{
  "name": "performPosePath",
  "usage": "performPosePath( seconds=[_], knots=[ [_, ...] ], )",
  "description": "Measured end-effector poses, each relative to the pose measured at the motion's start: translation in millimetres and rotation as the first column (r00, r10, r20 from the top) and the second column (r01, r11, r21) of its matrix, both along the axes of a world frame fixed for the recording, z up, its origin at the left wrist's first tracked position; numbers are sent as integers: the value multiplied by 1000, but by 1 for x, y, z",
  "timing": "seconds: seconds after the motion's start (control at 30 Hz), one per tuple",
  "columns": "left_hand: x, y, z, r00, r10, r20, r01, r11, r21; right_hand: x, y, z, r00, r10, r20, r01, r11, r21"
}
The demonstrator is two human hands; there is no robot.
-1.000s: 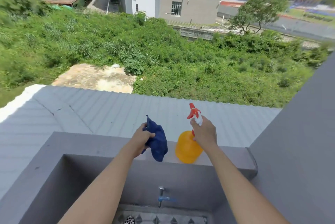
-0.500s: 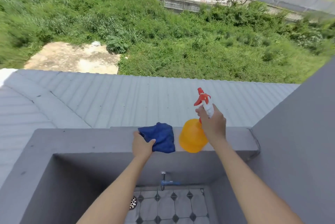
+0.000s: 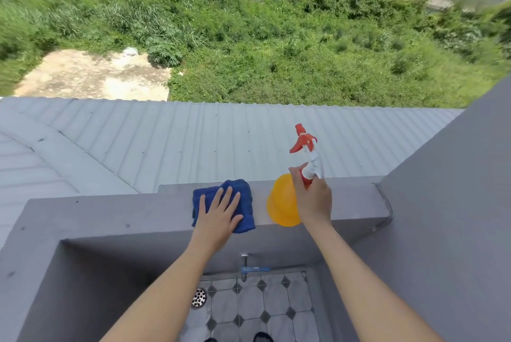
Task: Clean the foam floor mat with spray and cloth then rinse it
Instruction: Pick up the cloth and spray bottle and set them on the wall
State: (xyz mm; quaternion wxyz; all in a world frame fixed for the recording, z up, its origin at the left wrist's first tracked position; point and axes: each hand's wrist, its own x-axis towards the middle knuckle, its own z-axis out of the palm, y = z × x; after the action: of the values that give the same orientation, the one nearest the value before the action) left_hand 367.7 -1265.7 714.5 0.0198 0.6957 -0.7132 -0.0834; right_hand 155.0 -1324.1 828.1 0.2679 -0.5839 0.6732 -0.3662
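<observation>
A blue cloth (image 3: 244,197) lies flat on top of the grey parapet wall (image 3: 110,211). My left hand (image 3: 218,211) rests on the cloth with straight, spread fingers. To its right stands a yellow spray bottle (image 3: 282,206) with a red and white trigger head, upright on the same wall top. My right hand (image 3: 313,197) grips the bottle's neck just below the trigger. No foam mat is in view.
A blue-handled tap (image 3: 250,268) sticks out of the wall below the hands, above a tiled floor (image 3: 276,303) with a round drain (image 3: 199,297). A grey wall (image 3: 442,217) rises on the right. Beyond the parapet lie a corrugated roof (image 3: 193,142) and greenery.
My left hand has laid the blue cloth down on the wall top and now lies flat on it. My right hand has kept its hold on the bottle. The view has tilted downward.
</observation>
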Motion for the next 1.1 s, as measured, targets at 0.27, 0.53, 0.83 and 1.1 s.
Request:
performPosePath(
  seconds=[0.27,0.53,0.83,1.1],
  knots=[
    [15,10,-5,998,-54,12,53,998,16,25,15,10,985,-130,-111,122,989,-79],
    [3,9,20,999,-26,47,26,1000,-16,35,26,18,969,-167,-183,143,980,-136],
    [16,-1,9,997,-57,60,59,998,-35,47,28,12,992,-112,61,122,975,-188],
    [29,3,14,995,-73,72,76,996,-45,63,26,20,993,-24,120,50,974,-220]
  ],
)
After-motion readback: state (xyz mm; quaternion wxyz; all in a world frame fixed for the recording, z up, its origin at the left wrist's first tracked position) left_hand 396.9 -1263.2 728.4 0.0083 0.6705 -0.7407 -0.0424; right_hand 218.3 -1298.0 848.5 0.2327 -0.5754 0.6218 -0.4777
